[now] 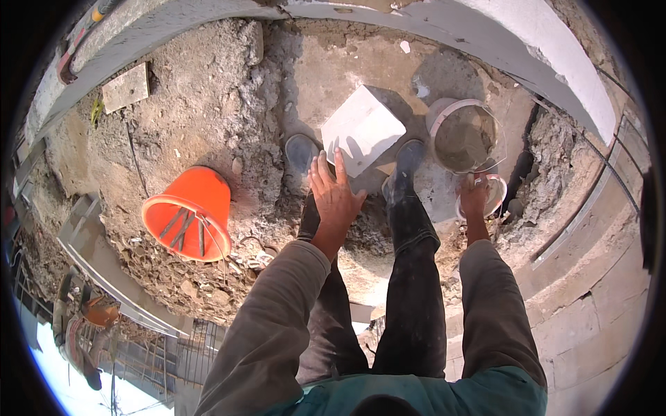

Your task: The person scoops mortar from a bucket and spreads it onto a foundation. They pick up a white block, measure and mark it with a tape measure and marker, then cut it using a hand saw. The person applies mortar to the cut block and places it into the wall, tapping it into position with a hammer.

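My left hand [334, 191] is open, fingers spread, palm down, over the near corner of a white square block [362, 132]. Shadows of fingers fall on the block's pale face; I cannot tell whether the hand touches it. The block sits between my dark boots [409, 157]. On the right, my right hand [474, 195] is closed at a smaller white bucket [497, 194], its fingers curled in over that bucket's left side. What it grips is hidden. Just beyond stands a larger pale bucket [436, 132] with a wire handle, holding grey wet mortar [465, 142].
An orange bucket [216, 191] lies tilted on the left, with several dark rods inside. Broken rubble [201, 288] covers the ground near it. A flat slab piece [126, 88] lies at far left. A curved pale wall [416, 24] runs along the far side; cables [610, 166] hang at right.
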A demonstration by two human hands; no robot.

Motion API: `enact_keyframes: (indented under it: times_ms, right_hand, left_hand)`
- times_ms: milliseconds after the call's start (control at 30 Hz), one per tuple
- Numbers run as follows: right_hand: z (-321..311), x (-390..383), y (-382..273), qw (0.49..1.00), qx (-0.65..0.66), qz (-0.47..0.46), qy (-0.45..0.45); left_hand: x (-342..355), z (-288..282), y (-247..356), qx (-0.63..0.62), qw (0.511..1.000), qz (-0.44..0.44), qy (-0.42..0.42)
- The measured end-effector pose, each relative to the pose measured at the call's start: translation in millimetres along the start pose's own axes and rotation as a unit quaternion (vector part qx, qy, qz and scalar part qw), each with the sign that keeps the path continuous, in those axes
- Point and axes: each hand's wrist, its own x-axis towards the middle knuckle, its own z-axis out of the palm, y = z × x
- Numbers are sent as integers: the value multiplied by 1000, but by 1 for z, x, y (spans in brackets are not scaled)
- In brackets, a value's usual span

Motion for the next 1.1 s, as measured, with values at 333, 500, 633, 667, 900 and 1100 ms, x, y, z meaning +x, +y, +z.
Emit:
enact_keyframes:
  times_ms: [333,500,633,667,900,1100]
  right_hand:
    - [91,-57,-283,858,506,83,-35]
    - [68,-56,-283,861,482,149,-56]
    - [-21,-100,-271,952,260,-54,-153]
    - [-50,-110,-269,957,220,-131,-139]
    - [-307,-160,-324,909,16,-389,-147]
    - [-416,-146,-406,845,-32,-530,-72]
  left_hand:
    - [46,61,-13,-158,987,-38,-17]
    - [46,30,-28,-309,941,-62,-120]
    - [-20,39,-49,-445,870,-200,-77]
    - [-24,35,-46,-478,846,-234,-27]
    - [-23,-125,35,-778,561,-272,-76]
    - [56,-212,92,-876,435,-203,-41]
